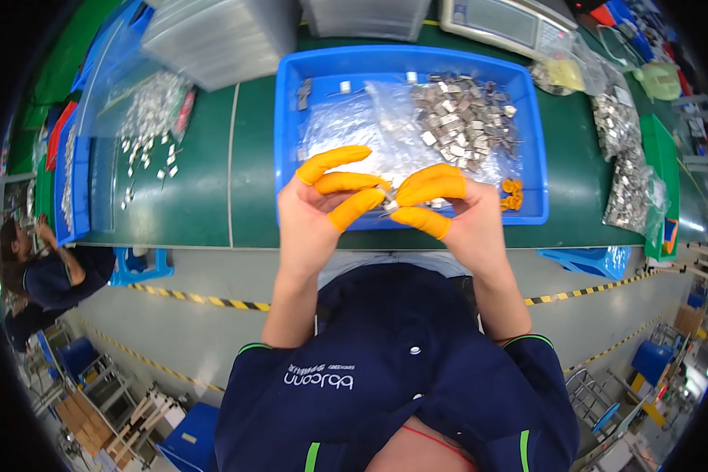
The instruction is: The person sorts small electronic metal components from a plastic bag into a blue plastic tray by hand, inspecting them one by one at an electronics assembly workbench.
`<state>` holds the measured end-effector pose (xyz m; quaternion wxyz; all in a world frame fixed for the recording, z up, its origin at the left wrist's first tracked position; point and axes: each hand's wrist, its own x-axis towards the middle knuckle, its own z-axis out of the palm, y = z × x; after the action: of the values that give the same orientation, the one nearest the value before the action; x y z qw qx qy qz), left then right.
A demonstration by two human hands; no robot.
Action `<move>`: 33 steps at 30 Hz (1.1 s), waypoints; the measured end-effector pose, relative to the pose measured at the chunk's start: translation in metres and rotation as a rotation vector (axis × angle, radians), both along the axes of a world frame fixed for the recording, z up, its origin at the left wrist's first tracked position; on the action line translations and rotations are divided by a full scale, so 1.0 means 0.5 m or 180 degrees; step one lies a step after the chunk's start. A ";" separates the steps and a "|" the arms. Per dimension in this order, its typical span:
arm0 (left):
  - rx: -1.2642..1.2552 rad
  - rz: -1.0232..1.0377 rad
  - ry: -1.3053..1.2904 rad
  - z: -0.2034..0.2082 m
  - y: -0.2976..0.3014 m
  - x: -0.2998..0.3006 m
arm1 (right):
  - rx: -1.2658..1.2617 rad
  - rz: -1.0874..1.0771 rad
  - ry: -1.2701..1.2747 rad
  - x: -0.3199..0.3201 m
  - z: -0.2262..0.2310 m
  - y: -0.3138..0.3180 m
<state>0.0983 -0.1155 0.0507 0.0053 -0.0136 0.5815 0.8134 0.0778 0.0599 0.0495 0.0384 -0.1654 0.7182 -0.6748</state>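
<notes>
Over the near edge of a blue tray (532, 134), my left hand (310, 216) and my right hand (472, 224) meet fingertip to fingertip. Orange finger cots cover the thumbs and nearest fingers of both. Pinched between them is a small white-and-grey connector piece (389, 204) with a thin lead; the fingertips hide part of it. Behind my hands, clear plastic bags (338, 126) lie flat in the tray. A heap of similar small metal and white pieces (464, 118) fills its right half. Spare orange finger cots (513, 194) lie in the near right corner.
Loose white pieces (145, 149) and an opened bag lie left on the green table (204, 189). Clear plastic bins (220, 39) and a scale (499, 23) stand behind the tray. Bagged parts (629, 181) sit at right. A co-worker (47, 267) is at far left.
</notes>
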 end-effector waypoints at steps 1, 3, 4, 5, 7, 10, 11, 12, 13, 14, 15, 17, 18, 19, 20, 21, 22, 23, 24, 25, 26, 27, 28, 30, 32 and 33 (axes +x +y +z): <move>0.0056 -0.0102 0.0046 -0.001 -0.004 -0.005 | -0.0119 0.0015 -0.0183 0.000 -0.002 0.001; 0.0173 -0.0303 -0.0225 0.002 -0.011 -0.012 | -0.0207 -0.0143 -0.0077 0.004 -0.002 -0.008; 0.0324 -0.0303 -0.0363 0.002 -0.006 -0.006 | 0.0347 0.0024 0.0758 0.000 0.005 -0.005; 0.0388 -0.0409 -0.0327 -0.003 0.004 -0.005 | 0.0058 0.0261 0.0630 0.008 0.002 -0.010; 0.0877 -0.0505 -0.0744 -0.011 0.015 -0.003 | -0.0434 0.0786 -0.0003 0.016 0.001 -0.010; 0.1041 -0.0555 -0.0754 -0.016 0.020 -0.008 | -0.0506 0.0728 -0.0521 0.016 0.019 -0.008; 0.1053 -0.0436 -0.0714 -0.017 0.019 -0.011 | -0.0514 0.0693 -0.0511 0.017 0.021 -0.008; 0.1042 -0.0427 -0.0715 -0.015 0.021 -0.012 | -0.0829 0.0695 -0.0730 0.017 0.023 -0.007; 0.0972 -0.0411 -0.0682 -0.011 0.022 -0.013 | -0.1149 0.0709 -0.0955 0.018 0.025 -0.007; 0.0897 -0.0382 -0.0651 -0.007 0.023 -0.014 | -0.1173 0.0743 -0.0968 0.015 0.027 -0.005; 0.0863 -0.0315 -0.0667 -0.002 0.021 -0.014 | -0.0857 0.0783 -0.0659 0.010 0.027 -0.003; 0.0513 -0.0433 -0.0480 0.013 0.021 -0.021 | -0.0434 0.0838 -0.0225 0.002 0.025 0.003; 0.0514 -0.0599 -0.0441 0.015 0.017 -0.028 | -0.0149 0.0795 0.0123 -0.006 0.020 0.008; 0.0469 -0.0504 -0.0477 0.023 0.017 -0.029 | 0.0122 0.0766 0.0467 -0.009 0.021 0.013; 0.0488 -0.0579 -0.0498 0.030 0.018 -0.030 | 0.0033 0.0775 0.0451 -0.009 0.021 0.015; 0.0522 -0.0668 -0.0493 0.038 0.023 -0.036 | -0.0036 0.0774 0.0456 -0.015 0.021 0.019; 0.0549 -0.0694 -0.0524 0.043 0.022 -0.037 | -0.0148 0.0672 0.0429 -0.013 0.013 0.014; 0.0528 -0.0630 -0.0527 0.041 0.023 -0.036 | -0.0179 0.0731 0.0425 -0.013 0.006 0.013; 0.0670 -0.0724 -0.0619 0.039 0.024 -0.033 | -0.0276 0.0709 0.0334 -0.012 0.000 0.012; 0.0817 -0.0824 -0.0708 0.036 0.022 -0.032 | -0.0367 0.0681 0.0243 -0.011 -0.002 0.008; 0.1022 -0.0942 -0.0759 0.031 0.017 -0.033 | -0.0537 0.0634 0.0181 -0.011 -0.001 0.000; 0.1016 -0.0916 -0.0766 0.024 0.015 -0.031 | -0.0549 0.0655 0.0170 -0.010 -0.002 -0.003; 0.0927 -0.0842 -0.0718 0.018 0.016 -0.029 | -0.0411 0.0576 0.0166 -0.010 -0.003 -0.004; 0.0838 -0.0750 -0.0674 0.016 0.023 -0.027 | -0.0278 0.0513 0.0156 -0.009 -0.005 -0.009; 0.0601 -0.0537 -0.0531 0.023 0.030 -0.030 | -0.0317 0.0257 0.0058 -0.008 -0.003 -0.017; 0.0598 -0.0509 -0.0528 0.028 0.027 -0.032 | -0.0323 0.0285 0.0058 -0.014 -0.003 -0.016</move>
<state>0.0823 -0.1018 0.0649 0.1194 -0.0339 0.4996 0.8573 0.0707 0.0521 0.0479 0.0535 -0.2052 0.6752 -0.7065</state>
